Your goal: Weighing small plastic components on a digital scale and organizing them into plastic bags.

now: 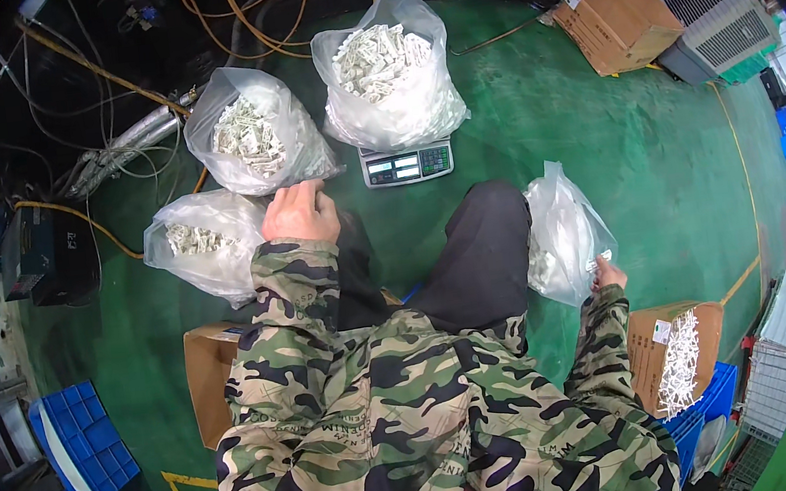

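My left hand reaches forward and rests against the lower edge of a clear plastic bag of small white parts; whether it grips the plastic I cannot tell. My right hand holds the edge of another clear bag of white parts beside my right knee. A third bag lies left of my left hand. A fuller bag stands on a small digital scale in front of my knees.
Green floor. A cardboard box with white parts sits by my right arm, another box under my left. Blue crates are at lower left. Cables and a dark box lie at upper left; a carton at upper right.
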Action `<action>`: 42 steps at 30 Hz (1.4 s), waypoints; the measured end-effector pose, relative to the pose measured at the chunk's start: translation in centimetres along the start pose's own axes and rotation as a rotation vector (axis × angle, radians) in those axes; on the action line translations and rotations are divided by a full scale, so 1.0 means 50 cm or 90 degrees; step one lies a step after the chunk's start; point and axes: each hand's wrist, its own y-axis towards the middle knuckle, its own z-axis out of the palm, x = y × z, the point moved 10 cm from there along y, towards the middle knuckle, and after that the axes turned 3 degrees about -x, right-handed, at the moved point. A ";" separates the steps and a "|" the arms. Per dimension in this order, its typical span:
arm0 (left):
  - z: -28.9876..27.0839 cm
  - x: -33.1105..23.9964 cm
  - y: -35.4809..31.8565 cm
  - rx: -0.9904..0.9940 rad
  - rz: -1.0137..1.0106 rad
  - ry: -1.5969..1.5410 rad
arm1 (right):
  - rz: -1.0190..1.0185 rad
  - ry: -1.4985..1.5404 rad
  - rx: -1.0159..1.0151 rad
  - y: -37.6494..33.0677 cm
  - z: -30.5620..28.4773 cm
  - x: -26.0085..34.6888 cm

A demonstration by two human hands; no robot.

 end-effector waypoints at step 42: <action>-0.047 0.055 -0.005 -0.099 -0.048 -0.031 | -0.357 0.051 0.390 -0.455 0.565 0.509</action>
